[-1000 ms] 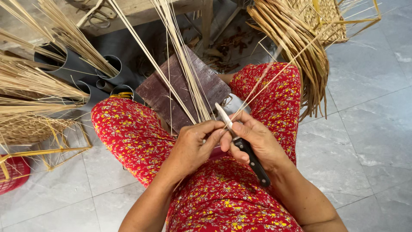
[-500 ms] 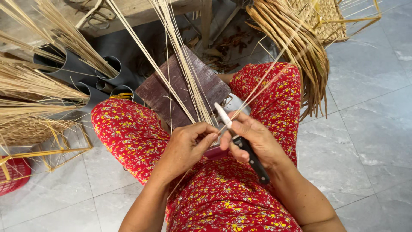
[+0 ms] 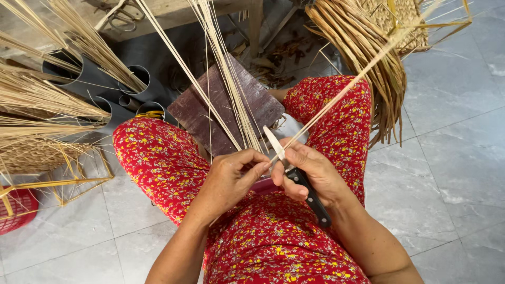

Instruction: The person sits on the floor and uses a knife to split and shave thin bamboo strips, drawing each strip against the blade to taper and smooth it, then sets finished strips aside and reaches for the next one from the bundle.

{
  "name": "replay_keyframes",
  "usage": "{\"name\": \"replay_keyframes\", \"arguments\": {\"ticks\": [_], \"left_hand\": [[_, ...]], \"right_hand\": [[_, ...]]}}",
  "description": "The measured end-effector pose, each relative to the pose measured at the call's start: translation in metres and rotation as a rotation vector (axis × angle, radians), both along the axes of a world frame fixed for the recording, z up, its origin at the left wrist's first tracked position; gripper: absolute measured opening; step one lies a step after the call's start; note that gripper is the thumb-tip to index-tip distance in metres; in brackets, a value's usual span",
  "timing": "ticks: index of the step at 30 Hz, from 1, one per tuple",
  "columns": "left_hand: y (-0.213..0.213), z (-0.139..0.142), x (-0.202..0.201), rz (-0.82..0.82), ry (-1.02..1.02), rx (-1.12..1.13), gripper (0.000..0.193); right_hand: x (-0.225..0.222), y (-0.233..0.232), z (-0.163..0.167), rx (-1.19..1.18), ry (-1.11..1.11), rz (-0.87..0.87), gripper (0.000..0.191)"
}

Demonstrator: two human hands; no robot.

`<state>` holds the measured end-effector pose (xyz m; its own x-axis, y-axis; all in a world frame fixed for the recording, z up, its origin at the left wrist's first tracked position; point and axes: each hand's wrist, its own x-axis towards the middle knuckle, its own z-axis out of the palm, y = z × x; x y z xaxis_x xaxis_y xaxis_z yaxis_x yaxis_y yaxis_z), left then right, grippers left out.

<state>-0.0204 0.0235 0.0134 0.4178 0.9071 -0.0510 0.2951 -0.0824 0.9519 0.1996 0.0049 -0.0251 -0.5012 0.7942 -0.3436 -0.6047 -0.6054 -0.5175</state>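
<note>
I sit with red flowered trousers (image 3: 158,158) over my knees. My right hand (image 3: 313,173) is shut on a black-handled knife (image 3: 310,194), its pale blade (image 3: 274,142) pointing up and away. My left hand (image 3: 231,176) pinches a thin pale straw strip (image 3: 342,92) right at the blade; the strip runs up to the right. A bundle of several long straw strips (image 3: 226,79) rises from between my hands over a dark wooden board (image 3: 252,102) that rests between my knees.
Grey plastic pipes (image 3: 131,89) holding straw bundles stand at the left. A woven basket frame (image 3: 37,158) and a red basket (image 3: 18,210) lie at lower left. A woven mat with loose brown strands (image 3: 368,58) hangs at upper right. Grey floor tiles (image 3: 452,147) surround me.
My hands stay together at the blade; the left thumb and fingers have shifted slightly along the strip. Knife and bundle hold nearly the same place.
</note>
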Motion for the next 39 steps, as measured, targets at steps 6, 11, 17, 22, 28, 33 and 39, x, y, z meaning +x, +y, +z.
{"name": "replay_keyframes", "arguments": {"ticks": [6,11,17,22,28,33,39], "left_hand": [[-0.005,-0.006,0.009,0.137,0.041,0.149,0.012],[-0.007,-0.007,0.007,0.118,0.007,0.151,0.016],[-0.008,-0.012,0.002,0.076,-0.015,0.109,0.012],[-0.011,-0.017,0.008,0.139,-0.044,0.145,0.01],[-0.019,-0.018,0.013,0.194,-0.007,0.187,0.008],[-0.018,-0.01,0.016,0.2,0.071,0.142,0.009],[-0.001,0.026,-0.01,0.194,0.186,0.5,0.037]], "right_hand": [[-0.005,-0.004,0.003,-0.002,0.03,0.039,0.036],[-0.009,-0.004,0.0,0.01,-0.021,0.003,0.035],[-0.006,-0.005,0.001,0.045,-0.045,-0.016,0.038],[-0.006,-0.006,0.004,0.046,-0.037,-0.013,0.039],[-0.008,-0.009,0.007,0.033,-0.035,-0.014,0.038],[-0.01,-0.009,0.011,0.03,-0.104,-0.016,0.035],[-0.015,-0.004,0.017,0.04,-0.179,0.004,0.028]]}}
